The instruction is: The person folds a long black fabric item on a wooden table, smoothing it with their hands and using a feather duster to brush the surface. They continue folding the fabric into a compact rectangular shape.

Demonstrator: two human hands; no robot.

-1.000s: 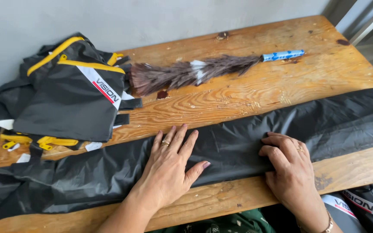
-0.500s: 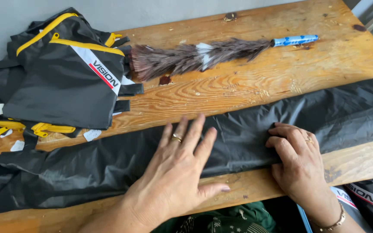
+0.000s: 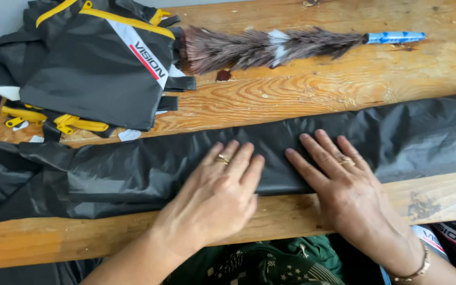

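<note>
We had both hands pressed flat on a long strip of black fabric (image 3: 149, 169) that ran across the wooden table (image 3: 312, 95) from one side to the other. Our left hand (image 3: 220, 192) lay open, palm down, its fingers (image 3: 233, 158) together and resting on the near edge of the strip, grasping nothing; a ring showed on one finger. Our right hand (image 3: 344, 184) lay just beside it, also open and flat, fingers spread a little on the cloth, with a ring on one finger and a thin bracelet (image 3: 415, 266) at the wrist. The two hands were close but not touching. The fabric stretched away past the outer side of each hand, bunching into loose folds well beyond the left one. Beyond the fingertips of the left hand, farther up the table, lay a heap of black garments with yellow trim (image 3: 96, 63). Beyond both hands, apart from the strip, lay a feather duster (image 3: 270, 47) with a blue handle, its brush end touching that heap.
</note>
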